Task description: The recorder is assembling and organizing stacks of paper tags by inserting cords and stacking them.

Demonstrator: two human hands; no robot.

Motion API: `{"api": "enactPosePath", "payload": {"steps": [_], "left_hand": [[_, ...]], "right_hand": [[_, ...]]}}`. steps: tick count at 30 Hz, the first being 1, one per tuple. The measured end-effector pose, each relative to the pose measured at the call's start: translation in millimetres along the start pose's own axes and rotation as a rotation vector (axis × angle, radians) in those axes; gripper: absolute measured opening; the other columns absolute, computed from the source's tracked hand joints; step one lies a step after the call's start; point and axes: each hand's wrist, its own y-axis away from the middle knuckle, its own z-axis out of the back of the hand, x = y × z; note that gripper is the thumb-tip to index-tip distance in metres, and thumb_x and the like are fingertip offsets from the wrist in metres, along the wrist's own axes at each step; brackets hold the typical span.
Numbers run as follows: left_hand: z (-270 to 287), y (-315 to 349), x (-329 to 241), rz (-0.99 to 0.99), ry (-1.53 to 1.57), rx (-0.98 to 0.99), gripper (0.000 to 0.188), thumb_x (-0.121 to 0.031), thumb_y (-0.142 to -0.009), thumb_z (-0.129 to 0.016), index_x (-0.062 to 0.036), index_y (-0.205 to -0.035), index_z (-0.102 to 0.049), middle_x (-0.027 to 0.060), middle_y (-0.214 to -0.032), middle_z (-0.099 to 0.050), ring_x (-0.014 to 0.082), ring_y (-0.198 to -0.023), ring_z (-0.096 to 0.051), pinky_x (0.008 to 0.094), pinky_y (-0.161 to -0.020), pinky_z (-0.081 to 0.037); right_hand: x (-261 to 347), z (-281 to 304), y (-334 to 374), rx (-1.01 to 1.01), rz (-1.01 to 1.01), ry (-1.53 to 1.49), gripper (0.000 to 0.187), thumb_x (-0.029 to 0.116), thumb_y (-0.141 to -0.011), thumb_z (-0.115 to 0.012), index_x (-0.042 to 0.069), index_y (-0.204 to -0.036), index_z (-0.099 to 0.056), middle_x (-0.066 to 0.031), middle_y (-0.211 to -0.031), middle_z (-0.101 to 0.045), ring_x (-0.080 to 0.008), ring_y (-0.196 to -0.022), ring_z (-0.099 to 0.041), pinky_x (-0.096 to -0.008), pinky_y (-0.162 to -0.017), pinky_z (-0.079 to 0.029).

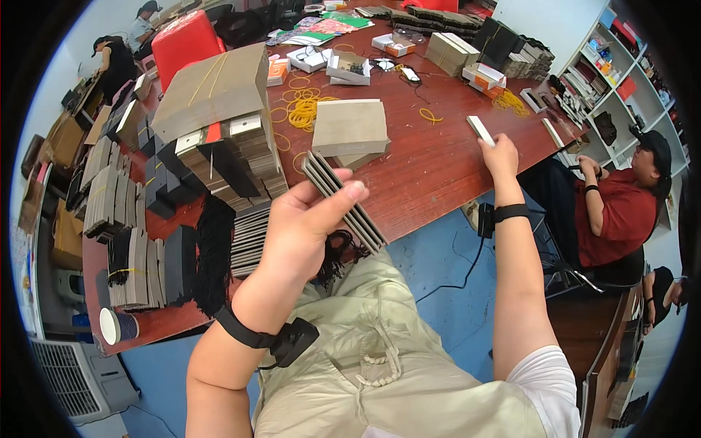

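My left hand (303, 226) is closed around a small stack of grey cardboard pieces (350, 208), held on edge above the table's near edge, thumb on top. My right hand (501, 155) reaches out over the table with its fingers on a narrow white bar (480, 129); its exact kind I cannot make out. Just beyond the left hand a flat pile of grey cardboard (350, 123) lies on the table. Beside that hand stand a row of cardboard pieces on edge (250, 241) and a bundle of black cords (213, 252).
A tall cardboard stack (212, 87) rises at the left, with more grey and black bundles (131, 270) and a paper cup (117, 325). Yellow rubber bands (303, 109) and small open boxes (349, 67) lie farther back. A person in red (621, 197) sits at the right.
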Motion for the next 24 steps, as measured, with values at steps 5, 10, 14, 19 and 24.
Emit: {"api": "enactPosePath", "payload": {"steps": [5, 10, 14, 19, 24], "left_hand": [[3.7, 2.3, 3.9, 0.022, -0.05, 0.027, 0.033, -0.007, -0.088, -0.07, 0.0035, -0.117, -0.058, 0.0144, -0.108, -0.068, 0.0246, -0.107, -0.065, 0.035, -0.09, -0.054], [-0.2, -0.3, 0.6, 0.03, -0.06, 0.025, 0.033, -0.006, -0.088, -0.07, 0.0034, -0.117, -0.058, 0.014, -0.109, -0.067, 0.0233, -0.107, -0.065, 0.0344, -0.09, -0.054], [-1.0, -8.2, 11.1, -0.029, 0.022, 0.036, 0.034, -0.009, -0.087, -0.072, 0.002, -0.116, -0.059, 0.0113, -0.109, -0.067, 0.019, -0.101, -0.066, 0.0315, -0.084, -0.054], [-5.4, -6.8, 9.8, 0.028, 0.051, 0.102, 0.035, -0.01, -0.085, -0.075, -0.0006, -0.116, -0.061, 0.0066, -0.107, -0.067, 0.0129, -0.092, -0.066, 0.0269, -0.074, -0.054], [-0.1, 0.8, 6.7, 0.035, 0.071, 0.061, 0.038, -0.008, -0.084, -0.075, 0.0033, -0.117, -0.06, 0.0094, -0.107, -0.067, 0.0157, -0.094, -0.067, 0.028, -0.08, -0.055]], "right_hand": [[-5.9, 5.8, -2.4, 0.165, -0.153, 0.057, 0.029, 0.032, -0.08, -0.073, 0.006, -0.09, -0.066, -0.0196, -0.089, -0.069, -0.0388, -0.091, -0.066, -0.0463, -0.081, -0.051], [1.1, 19.6, 3.8, -0.085, -0.103, -0.162, 0.024, 0.026, -0.083, -0.07, 0.003, -0.088, -0.066, -0.018, -0.085, -0.071, -0.0355, -0.084, -0.069, -0.0428, -0.075, -0.053], [88.7, 79.4, 64.8, 0.261, -0.235, -1.32, 0.006, 0.005, -0.09, -0.064, 0.001, -0.094, -0.062, -0.0088, -0.098, -0.069, -0.0114, -0.09, -0.062, -0.0262, -0.08, -0.048], [175.3, 134.5, 155.5, 0.696, 0.039, -1.637, 0.01, 0.001, -0.091, -0.061, 0.003, -0.098, -0.054, -0.01, -0.111, -0.063, -0.0126, -0.101, -0.059, -0.0255, -0.087, -0.046], [191.9, 131.8, 167.6, 0.799, 0.175, -1.614, 0.015, 0.0, -0.092, -0.06, 0.001, -0.102, -0.049, -0.009, -0.121, -0.052, -0.0137, -0.102, -0.058, -0.0268, -0.088, -0.046]]}}
